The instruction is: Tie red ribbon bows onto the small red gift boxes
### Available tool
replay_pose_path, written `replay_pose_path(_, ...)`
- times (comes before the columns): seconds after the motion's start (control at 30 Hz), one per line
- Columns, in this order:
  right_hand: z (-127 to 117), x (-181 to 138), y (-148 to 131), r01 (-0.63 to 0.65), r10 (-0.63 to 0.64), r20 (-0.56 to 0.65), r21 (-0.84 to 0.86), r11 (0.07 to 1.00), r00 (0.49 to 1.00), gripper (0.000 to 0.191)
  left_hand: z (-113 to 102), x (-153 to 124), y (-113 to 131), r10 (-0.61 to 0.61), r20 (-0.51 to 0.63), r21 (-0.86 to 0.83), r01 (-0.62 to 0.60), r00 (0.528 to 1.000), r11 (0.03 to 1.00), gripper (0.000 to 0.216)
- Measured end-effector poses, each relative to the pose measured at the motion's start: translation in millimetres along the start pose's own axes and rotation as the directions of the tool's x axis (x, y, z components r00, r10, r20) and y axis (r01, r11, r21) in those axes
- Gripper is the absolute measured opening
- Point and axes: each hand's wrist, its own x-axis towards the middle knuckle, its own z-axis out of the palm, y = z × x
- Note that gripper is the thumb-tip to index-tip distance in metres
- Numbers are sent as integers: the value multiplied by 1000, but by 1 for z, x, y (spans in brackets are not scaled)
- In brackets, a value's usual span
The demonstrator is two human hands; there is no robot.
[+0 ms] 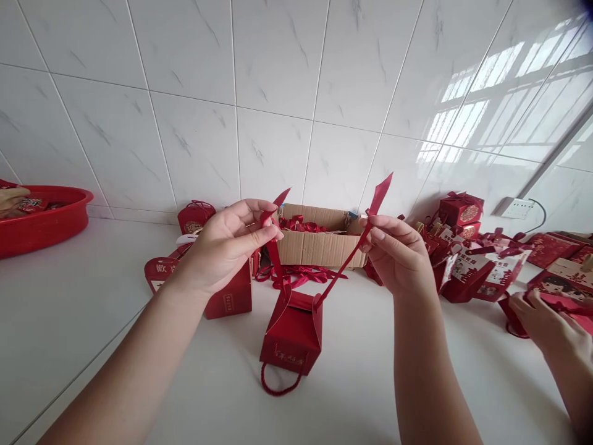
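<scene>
- The left hand (pixel 227 247) pinches one end of a red ribbon (pixel 275 259) between thumb and fingertips, no gap left around it.
- The right hand (pixel 402 252) grips what looks like the other end just as closely; the spread hands seem to keep both lengths apart and fairly taut.
- The small red box (pixel 296 334) stands mid-tabletop, below and between the hands, probably so both lengths run up freely; its cord handle (pixel 280 392) droops on the near side, away from them.
- A cardboard carton (pixel 319 250) and loose ribbons (pixel 308 277) sit toward the far edge, likely for easy reach.
- The white tabletop (pixel 208 383) meets a glossy tiled wall (pixel 273 142); a red basin (pixel 55 232) lies toward the left edge, another person's hand (pixel 546 321) toward the right.
</scene>
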Motion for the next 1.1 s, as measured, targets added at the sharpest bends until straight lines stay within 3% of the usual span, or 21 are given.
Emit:
replay_pose_path(0.4,3,-1,-7,28,-27,-23,21,999,999,14,2,-5,1,29,28,-8,-28,999,1000,8)
replay_pose_path(0.7,7,-4,-13,53,-56,-38,-78,996,998,9,2,-5,3,8,-79,52,-3,997,999,16)
replay_pose_path(0.9,15,-6,-16,90,-107,-80,-191,977,991,11,5,-5,5,67,-133,16,-65,989,998,10)
replay_pose_path(1.1,20,-9,-17,115,-143,-93,-257,960,985,15,8,-6,6,57,-68,-128,-66,996,990,6)
